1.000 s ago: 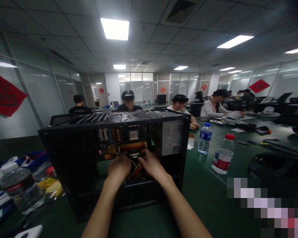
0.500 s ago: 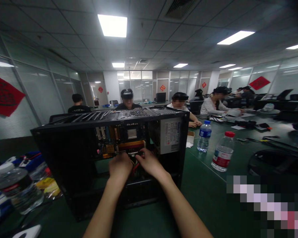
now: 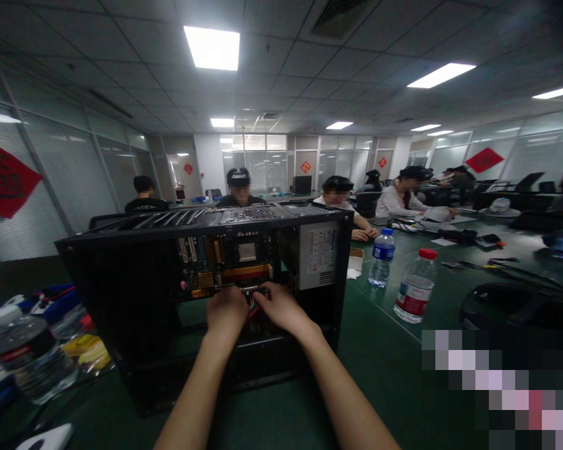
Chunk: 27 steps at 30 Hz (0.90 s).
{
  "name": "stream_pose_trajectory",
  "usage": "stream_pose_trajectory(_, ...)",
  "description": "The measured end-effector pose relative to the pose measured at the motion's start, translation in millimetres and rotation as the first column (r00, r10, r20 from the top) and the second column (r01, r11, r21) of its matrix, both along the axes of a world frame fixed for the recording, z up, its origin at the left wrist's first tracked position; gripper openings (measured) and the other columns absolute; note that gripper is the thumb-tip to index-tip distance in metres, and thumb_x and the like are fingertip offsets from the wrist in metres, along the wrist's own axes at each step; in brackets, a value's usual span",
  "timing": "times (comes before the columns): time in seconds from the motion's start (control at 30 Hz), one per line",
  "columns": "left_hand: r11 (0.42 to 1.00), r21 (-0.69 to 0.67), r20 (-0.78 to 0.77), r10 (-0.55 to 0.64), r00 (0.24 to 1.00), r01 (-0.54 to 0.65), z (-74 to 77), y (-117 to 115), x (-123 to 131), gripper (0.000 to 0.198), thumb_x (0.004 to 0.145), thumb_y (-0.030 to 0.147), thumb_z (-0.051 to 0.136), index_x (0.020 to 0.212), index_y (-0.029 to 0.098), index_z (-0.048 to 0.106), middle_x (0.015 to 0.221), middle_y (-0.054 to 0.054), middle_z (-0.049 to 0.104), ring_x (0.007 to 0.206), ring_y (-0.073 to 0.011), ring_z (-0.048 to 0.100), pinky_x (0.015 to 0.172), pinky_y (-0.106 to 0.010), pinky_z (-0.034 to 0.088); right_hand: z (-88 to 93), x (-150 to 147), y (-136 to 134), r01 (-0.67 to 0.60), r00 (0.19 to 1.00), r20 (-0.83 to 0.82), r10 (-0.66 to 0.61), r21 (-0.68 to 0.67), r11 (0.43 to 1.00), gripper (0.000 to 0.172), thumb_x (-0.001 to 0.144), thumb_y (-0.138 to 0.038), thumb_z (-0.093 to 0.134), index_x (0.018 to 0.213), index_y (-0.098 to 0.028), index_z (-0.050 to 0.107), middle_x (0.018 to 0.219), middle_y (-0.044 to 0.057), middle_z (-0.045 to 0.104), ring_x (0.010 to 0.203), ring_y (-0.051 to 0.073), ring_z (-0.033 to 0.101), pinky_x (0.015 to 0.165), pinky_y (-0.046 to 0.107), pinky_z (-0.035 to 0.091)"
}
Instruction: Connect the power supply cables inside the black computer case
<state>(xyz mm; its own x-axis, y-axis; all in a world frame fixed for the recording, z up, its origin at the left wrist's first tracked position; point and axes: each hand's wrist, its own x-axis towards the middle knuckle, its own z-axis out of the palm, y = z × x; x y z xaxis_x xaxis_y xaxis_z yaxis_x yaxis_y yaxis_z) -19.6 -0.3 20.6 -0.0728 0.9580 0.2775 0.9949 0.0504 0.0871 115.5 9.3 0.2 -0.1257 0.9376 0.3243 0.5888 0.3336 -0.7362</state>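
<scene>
Two hands meet inside the computer case [image 3: 122,300]
Left hand [image 3: 226,310] fisted, right hand [image 3: 278,306] pinching the wires [image 3: 251,307]; they have drawn together, still working there.

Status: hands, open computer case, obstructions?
Left hand, right hand inside open black metal computer case. Both at red wires; grip hidden. Grey power supply box crowds right.
</scene>
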Motion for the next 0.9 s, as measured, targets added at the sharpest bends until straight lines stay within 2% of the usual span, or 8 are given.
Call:
stream_pose_trajectory(0.07,1.000,-0.012,-0.003,-0.012,1.000,0.012,3.5,-4,-1,0.034,0.092,0.027,0.041,0.100,0.011,0.069,0.098,-0.018,0.072,0.094,-0.0304,0.070,0.077,-0.036,0.051,-0.7,2,1,-0.012,1.000,-0.026,0.012,-0.007,1.000,0.022,0.090,-0.025,0.059,0.102,-0.012,0.071,0.089,0.008,0.073,0.079,0.017,0.065,0.069,0.023,0.043)
stream_pose_trajectory(0.17,0.999,0.004,-0.028,-0.035,0.999,0.035,13.1,-13,-1,0.034,0.093,0.031,0.042,0.102,0.011,0.068,0.100,-0.019,0.071,0.096,-0.0307,0.068,0.079,-0.038,0.050,-3.4,3,6,-0.018,0.996,-0.085,0.015,-0.038,0.999,0.021,0.088,-0.025,0.060,0.101,-0.012,0.071,0.076,0.004,0.069,0.068,0.015,0.061,0.061,0.022,0.041)
stream_pose_trajectory(0.3,0.996,-0.031,0.056,-0.081,0.995,0.083,22.6,-24,3,0.040,0.096,0.040,0.037,0.100,0.014,0.068,0.100,-0.017,0.072,0.094,-0.0278,0.069,0.076,-0.034,0.049,-4.5,1,15,-0.003,0.986,-0.168,0.001,-0.010,1.000,0.016,0.084,-0.022,0.063,0.095,-0.012,0.071,0.071,0.001,0.064,0.068,0.014,0.058,0.060,0.022,0.041)
stream_pose_trajectory(0.4,0.975,-0.123,0.162,-0.165,0.973,0.186,17.5,-22,5,0.043,0.094,0.046,0.039,0.097,0.014,0.068,0.099,-0.016,0.072,0.093,-0.0264,0.069,0.074,-0.031,0.048,-0.7,-1,18,0.051,0.976,-0.212,-0.050,-0.001,0.999,0.018,0.082,-0.021,0.063,0.096,-0.013,0.071,0.073,0.001,0.065,0.070,0.016,0.059,0.063,0.023,0.042)
stream_pose_trajectory(0.5,0.929,-0.199,0.245,-0.262,0.933,0.313,8.6,-15,1,0.036,0.092,0.042,0.046,0.096,0.016,0.069,0.099,-0.014,0.073,0.092,-0.0241,0.069,0.071,-0.027,0.046,4.4,-1,16,0.069,0.976,-0.204,-0.072,-0.022,0.997,0.021,0.085,-0.023,0.058,0.099,-0.014,0.071,0.073,0.002,0.067,0.069,0.016,0.060,0.062,0.024,0.042)
stream_pose_trajectory(0.67,0.960,-0.212,0.155,-0.150,0.976,0.181,11.7,-15,-12,0.030,0.092,0.031,0.044,0.101,0.017,0.070,0.100,-0.014,0.074,0.091,-0.0246,0.069,0.071,-0.029,0.047,6.4,4,11,0.016,1.000,0.013,-0.015,-0.030,0.999,0.034,0.094,-0.015,0.042,0.075,-0.012,0.070,0.069,0.005,0.069,0.067,0.015,0.062,0.063,0.023,0.039)
stream_pose_trajectory(0.8,0.971,-0.206,0.020,-0.119,0.993,0.120,17.6,-25,-6,0.030,0.092,0.022,0.044,0.104,0.014,0.070,0.101,-0.017,0.073,0.095,-0.0289,0.069,0.076,-0.034,0.050,2.5,3,16,-0.013,0.999,0.030,0.012,0.043,0.999,0.026,0.093,-0.020,0.050,0.084,-0.014,0.073,0.078,0.006,0.074,0.075,0.017,0.067,0.066,0.023,0.041)
stream_pose_trajectory(0.9,0.982,-0.178,-0.071,-0.080,0.994,0.066,16.0,-29,8,0.033,0.089,0.009,0.040,0.104,0.009,0.070,0.098,-0.021,0.071,0.096,-0.0308,0.069,0.076,-0.037,0.052,-1.7,1,19,-0.007,0.993,0.121,0.003,0.027,1.000,0.025,0.090,-0.015,0.050,0.085,-0.015,0.074,0.085,0.008,0.075,0.081,0.019,0.069,0.069,0.024,0.042)
